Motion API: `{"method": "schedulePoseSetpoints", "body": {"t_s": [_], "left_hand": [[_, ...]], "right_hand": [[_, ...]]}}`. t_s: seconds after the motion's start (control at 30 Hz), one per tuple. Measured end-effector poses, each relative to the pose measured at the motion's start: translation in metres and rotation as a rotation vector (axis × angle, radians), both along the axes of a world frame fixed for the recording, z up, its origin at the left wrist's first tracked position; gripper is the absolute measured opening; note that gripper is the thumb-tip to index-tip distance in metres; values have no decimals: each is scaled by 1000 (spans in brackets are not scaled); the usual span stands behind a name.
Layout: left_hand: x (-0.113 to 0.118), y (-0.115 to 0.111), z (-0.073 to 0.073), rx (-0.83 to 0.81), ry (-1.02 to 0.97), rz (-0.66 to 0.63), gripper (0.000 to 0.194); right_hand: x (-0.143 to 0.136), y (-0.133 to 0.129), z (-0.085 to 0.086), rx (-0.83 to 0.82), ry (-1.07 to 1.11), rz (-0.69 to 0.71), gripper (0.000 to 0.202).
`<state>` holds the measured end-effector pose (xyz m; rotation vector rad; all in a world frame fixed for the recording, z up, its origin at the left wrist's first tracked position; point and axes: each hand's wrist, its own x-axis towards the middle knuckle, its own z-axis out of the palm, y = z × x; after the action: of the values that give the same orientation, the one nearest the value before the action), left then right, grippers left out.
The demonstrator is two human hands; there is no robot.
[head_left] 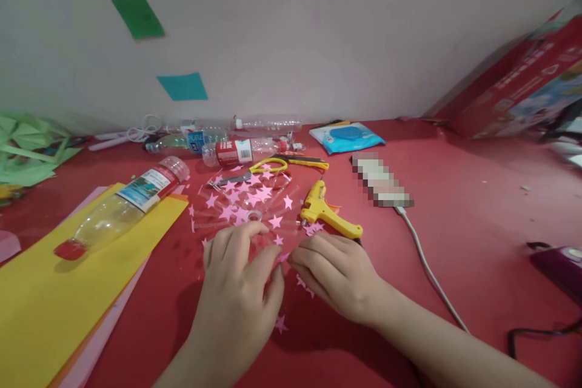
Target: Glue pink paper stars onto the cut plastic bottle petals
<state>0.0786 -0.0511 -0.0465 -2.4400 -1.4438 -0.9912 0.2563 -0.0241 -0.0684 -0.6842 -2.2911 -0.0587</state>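
Observation:
A clear plastic piece cut from a bottle [254, 216], with flaps spread outward, lies before me with many pink paper stars [240, 197] on and around it. My left hand [240, 288] curls over its near side, fingers bent around the plastic; its thumb and index tip come close to my right hand. My right hand [336, 273] is closed in a pinch on a small pink star [284, 257] beside the left fingertips. Just beyond my right hand lies a yellow hot glue gun [327, 212]. Yellow-handled scissors [268, 165] rest behind the plastic piece.
An empty bottle with a red cap [122, 209] lies on yellow paper sheets [82, 291] at left. More bottles [240, 151], a yellow cutter [304, 161] and a wipes packet [348, 136] are along the wall. A phone [382, 182] with a white cable [431, 273] is at right.

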Motion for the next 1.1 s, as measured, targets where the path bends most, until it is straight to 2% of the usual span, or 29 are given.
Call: {"method": "schedulePoseSetpoints", "body": {"t_s": [0.5,1.1], "left_hand": [[2,0,1,1,-46,-18,15],[0,2,3,-31,-81,19,13]], "right_hand": [[-2,-1,-3,29,2,-19,12],[-3,1,3,100,21,-44,14]]}}
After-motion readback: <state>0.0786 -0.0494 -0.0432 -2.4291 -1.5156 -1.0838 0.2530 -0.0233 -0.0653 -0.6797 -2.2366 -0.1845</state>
